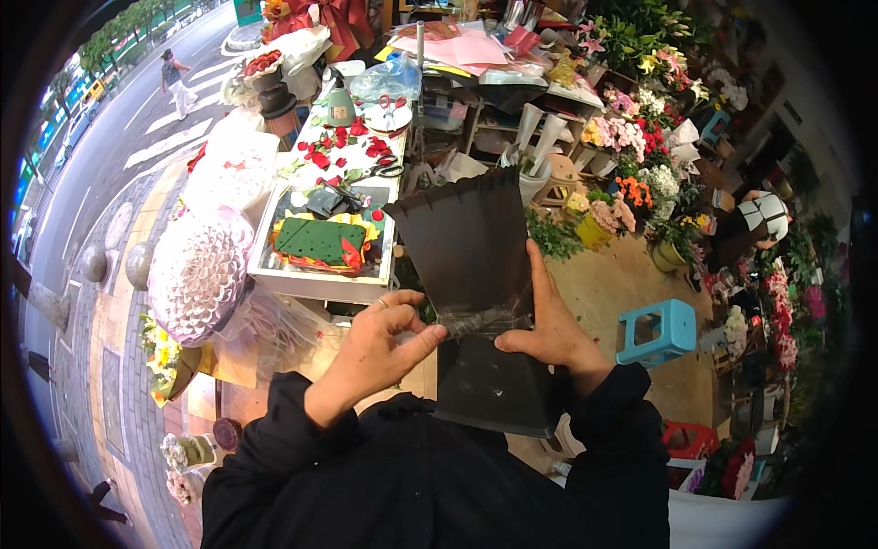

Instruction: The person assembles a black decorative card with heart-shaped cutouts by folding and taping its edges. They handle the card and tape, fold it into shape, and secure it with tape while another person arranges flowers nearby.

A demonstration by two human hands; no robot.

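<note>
A black flared holder (466, 240), notched along its far rim and narrow at the waist, is held up before my chest. Clear tape (483, 321) runs wrinkled around that waist. My right hand (552, 326) grips the holder from the right, thumb on the near face just under the tape and forefinger along the side edge. At the tape's left end, my left hand (384, 343) has its thumb and curled fingers pinched together at the edge; what exactly lies between the fingertips is partly hidden. Below the waist, the holder's lower part (494, 391) widens towards my body.
Ahead left stands a white table (322, 285) with green floral foam (319, 241), red petals (319, 159), black-handled scissors (385, 166) and a spray bottle (339, 103). A blue stool (658, 333) is on the right. Bouquets (199, 274) line the left; another person (751, 219) is far right.
</note>
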